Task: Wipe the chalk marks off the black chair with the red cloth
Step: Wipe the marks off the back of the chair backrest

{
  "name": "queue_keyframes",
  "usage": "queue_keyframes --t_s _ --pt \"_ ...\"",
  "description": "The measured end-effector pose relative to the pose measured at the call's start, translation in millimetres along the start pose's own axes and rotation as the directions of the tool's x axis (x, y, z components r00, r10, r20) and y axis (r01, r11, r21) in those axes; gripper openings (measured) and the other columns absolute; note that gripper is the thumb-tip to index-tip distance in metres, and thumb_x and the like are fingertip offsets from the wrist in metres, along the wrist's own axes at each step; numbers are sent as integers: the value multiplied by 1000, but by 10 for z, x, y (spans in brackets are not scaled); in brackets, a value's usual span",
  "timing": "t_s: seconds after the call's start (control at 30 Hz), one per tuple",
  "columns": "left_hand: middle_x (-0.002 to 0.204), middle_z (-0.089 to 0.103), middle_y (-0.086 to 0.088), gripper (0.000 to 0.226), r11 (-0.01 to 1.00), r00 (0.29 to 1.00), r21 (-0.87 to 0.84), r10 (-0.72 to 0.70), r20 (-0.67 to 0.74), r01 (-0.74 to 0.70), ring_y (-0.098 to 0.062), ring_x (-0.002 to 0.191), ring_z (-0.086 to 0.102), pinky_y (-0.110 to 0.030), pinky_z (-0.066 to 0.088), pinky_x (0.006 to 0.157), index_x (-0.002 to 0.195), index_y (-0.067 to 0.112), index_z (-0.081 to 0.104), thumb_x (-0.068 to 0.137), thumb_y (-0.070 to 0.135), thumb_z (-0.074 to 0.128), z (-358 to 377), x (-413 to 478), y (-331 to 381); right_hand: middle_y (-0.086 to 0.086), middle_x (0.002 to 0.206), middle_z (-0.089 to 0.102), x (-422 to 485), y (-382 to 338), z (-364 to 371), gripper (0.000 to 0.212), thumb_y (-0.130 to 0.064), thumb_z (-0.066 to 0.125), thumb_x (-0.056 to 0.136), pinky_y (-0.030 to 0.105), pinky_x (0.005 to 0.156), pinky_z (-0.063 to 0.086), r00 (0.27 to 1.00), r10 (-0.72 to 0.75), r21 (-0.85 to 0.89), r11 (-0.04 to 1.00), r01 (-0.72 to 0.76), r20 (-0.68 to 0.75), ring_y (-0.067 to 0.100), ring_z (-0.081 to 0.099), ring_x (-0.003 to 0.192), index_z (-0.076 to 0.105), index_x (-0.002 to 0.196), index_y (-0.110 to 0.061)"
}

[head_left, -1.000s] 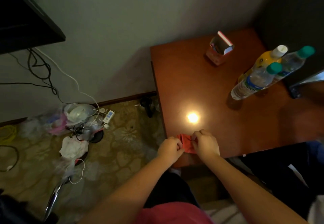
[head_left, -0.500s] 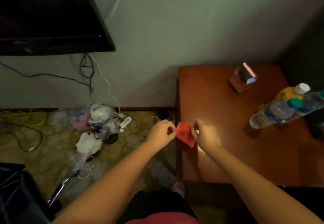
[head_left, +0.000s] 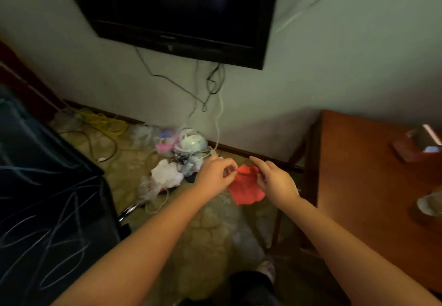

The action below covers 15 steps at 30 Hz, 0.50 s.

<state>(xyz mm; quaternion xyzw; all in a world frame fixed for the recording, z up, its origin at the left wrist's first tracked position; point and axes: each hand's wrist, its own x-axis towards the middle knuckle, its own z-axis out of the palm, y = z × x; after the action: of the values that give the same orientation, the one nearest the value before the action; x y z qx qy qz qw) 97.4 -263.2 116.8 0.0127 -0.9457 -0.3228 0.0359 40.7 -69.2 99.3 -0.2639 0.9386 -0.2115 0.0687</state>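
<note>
**A:** Head view. Both your hands are out in front of you, just below the middle of the frame at about 5 o'clock. They are close together, with only the red cloth [head_left: 245, 189] between them.

**B:** Yes. Your left hand [head_left: 214, 174] pinches the cloth's upper left corner between thumb and fingertips. Your right hand [head_left: 275, 182] grips its upper right edge with the fingers curled over it. The cloth hangs in the air above the floor [head_left: 210, 241], and its lower part is loose and crumpled.

**A:** The black chair [head_left: 47, 162] fills your 8 to 9 o'clock side, well apart from the cloth. Pale chalk marks [head_left: 35, 234] loop and cross over its dark surface.

**B:** A chrome leg [head_left: 128, 208] shows just beside the chair, on its 3 o'clock side.

**A:** At your 12 o'clock a dark television [head_left: 179, 6] hangs on the wall. Cables [head_left: 210, 85] trail down from it.

**B:** Under those cables, just past your left hand, a heap of plastic bags [head_left: 178, 155] lies on the floor. A yellow cord [head_left: 105, 124] is bunched at 10 o'clock by the skirting.

**A:** At your 3 o'clock stands the reddish-brown tabletop [head_left: 363, 186]. On it is an open carton [head_left: 417, 146], blurred. At the frame's edge there is something pale and clear [head_left: 430, 204], and you cannot tell what it is.

**B:** Your shoe [head_left: 266, 269] shows at 6 o'clock.
</note>
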Motion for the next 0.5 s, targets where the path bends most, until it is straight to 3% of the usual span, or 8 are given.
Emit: queue_keyframes --t_s 0.2,0.37,0.5 --pt "87 68 2 12 997 997 5 -80 -9 80 -16 86 59 -33 48 78 98 22 72 88 19 68 -895 -993 -907 7 124 59 68 -1390 636 66 -17 57 89 41 71 52 964 -221 -20 974 226 147 33 65 98 37 150 -34" --pt "84 51 11 12 978 969 19 -204 -143 209 -10 80 53 -28 45 77 100 21 73 92 16 65 -1622 -1870 -1504 4 110 64 144 -2503 1104 39 -23 63 86 37 70 50 885 -405 32 912 409 230 29 65 95 63 125 -25" --pt "84 49 14 12 937 909 38 -326 -259 347 -7 79 52 -23 42 75 100 23 73 91 18 66 -2022 -2454 -1889 -1 94 69 204 -3233 1352 19 -28 64 89 32 63 42 812 -521 8 843 538 263 24 65 88 64 106 -21"
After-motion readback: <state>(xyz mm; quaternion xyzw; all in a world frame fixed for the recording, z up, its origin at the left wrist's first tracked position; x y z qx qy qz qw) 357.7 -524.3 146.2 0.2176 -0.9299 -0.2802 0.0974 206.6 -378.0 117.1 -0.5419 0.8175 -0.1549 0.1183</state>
